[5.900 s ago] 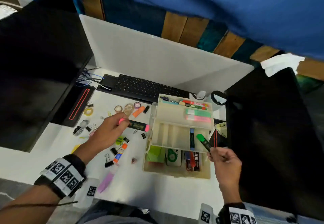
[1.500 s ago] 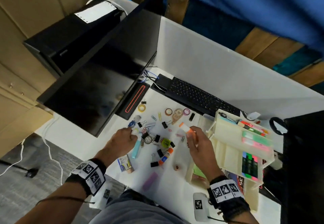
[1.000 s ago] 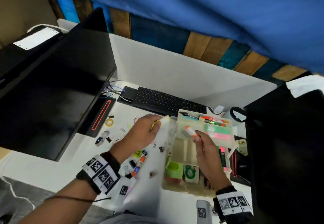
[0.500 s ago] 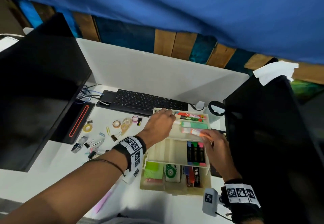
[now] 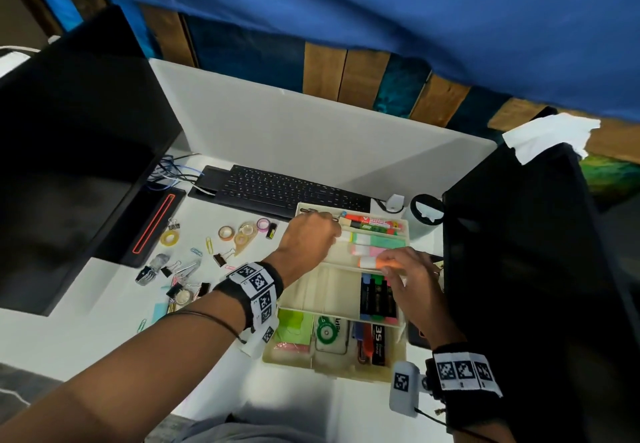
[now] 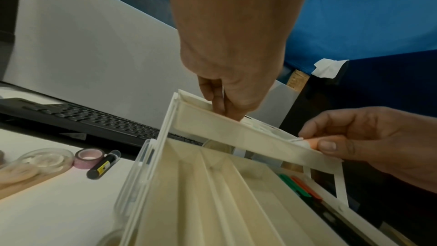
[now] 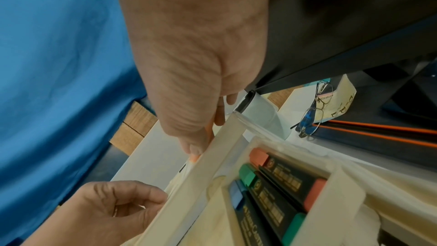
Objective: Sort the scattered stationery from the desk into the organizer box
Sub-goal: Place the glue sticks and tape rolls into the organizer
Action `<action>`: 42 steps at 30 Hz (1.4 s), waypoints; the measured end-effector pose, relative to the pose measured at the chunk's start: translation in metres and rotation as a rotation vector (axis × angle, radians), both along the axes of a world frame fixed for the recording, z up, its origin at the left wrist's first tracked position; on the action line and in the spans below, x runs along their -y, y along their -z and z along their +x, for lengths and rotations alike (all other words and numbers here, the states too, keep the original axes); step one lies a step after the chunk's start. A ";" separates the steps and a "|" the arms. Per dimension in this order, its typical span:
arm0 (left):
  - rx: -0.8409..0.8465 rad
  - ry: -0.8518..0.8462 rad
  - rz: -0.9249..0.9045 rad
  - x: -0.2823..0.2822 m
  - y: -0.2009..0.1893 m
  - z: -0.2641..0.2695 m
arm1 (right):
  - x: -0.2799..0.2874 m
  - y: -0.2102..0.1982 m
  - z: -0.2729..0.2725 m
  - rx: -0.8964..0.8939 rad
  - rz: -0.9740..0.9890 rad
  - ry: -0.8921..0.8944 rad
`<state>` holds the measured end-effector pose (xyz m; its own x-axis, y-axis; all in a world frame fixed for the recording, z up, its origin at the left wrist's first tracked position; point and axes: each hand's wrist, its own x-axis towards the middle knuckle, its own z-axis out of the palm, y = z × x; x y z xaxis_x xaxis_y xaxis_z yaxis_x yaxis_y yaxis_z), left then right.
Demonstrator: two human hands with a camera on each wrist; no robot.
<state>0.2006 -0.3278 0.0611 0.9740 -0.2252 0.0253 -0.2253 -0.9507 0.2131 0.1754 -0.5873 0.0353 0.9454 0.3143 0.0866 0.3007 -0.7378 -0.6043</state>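
The cream tiered organizer box (image 5: 329, 370) stands open on the white desk. My left hand (image 5: 311, 234) reaches into its top tray (image 6: 236, 132) with curled fingers (image 6: 218, 100) pinching a white-and-yellow highlighter (image 5: 344, 236), which is mostly hidden. My right hand (image 5: 401, 269) pinches an orange highlighter (image 5: 370, 262) at the tray's front edge; its orange end (image 6: 312, 142) shows by the thumb (image 7: 194, 149). Green and pink highlighters (image 5: 377, 245) lie in the top tray. Black markers (image 7: 272, 194) fill the middle tray.
Tape rolls (image 5: 242, 231), binder clips (image 5: 180, 269) and paper clips lie scattered left of the box. A black keyboard (image 5: 287, 193) sits behind it, with a monitor (image 5: 69, 165) to the left and a black screen (image 5: 536, 269) to the right. Glasses (image 7: 312, 115) lie beside the box.
Both hands came off the scattered items on the desk and moved to the box's top tray, each carrying a highlighter. Over the last half second they have barely shifted.
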 end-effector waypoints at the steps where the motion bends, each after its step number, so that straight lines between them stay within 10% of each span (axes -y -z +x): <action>1: 0.004 0.000 -0.021 -0.001 0.000 -0.001 | -0.001 0.001 0.001 -0.002 0.000 -0.007; 13: 0.120 -0.121 -0.516 -0.069 0.016 -0.063 | -0.026 0.001 -0.003 0.151 -0.094 0.161; 27: -0.049 -0.468 -0.499 -0.223 0.060 -0.130 | -0.069 -0.023 0.002 -0.009 -0.195 0.391; 34: -0.269 -0.488 -0.422 -0.268 0.083 -0.169 | -0.214 -0.018 -0.049 -0.015 -0.002 -0.149; 42: -0.347 -0.428 -0.481 -0.292 0.101 -0.199 | -0.320 0.037 -0.028 -0.314 -0.212 -0.169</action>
<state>0.0019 -0.0356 -0.0399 0.9441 0.1357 -0.3006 0.3017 -0.7233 0.6211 0.1475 -0.2669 -0.0022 0.8491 0.4476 -0.2806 0.2539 -0.8115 -0.5263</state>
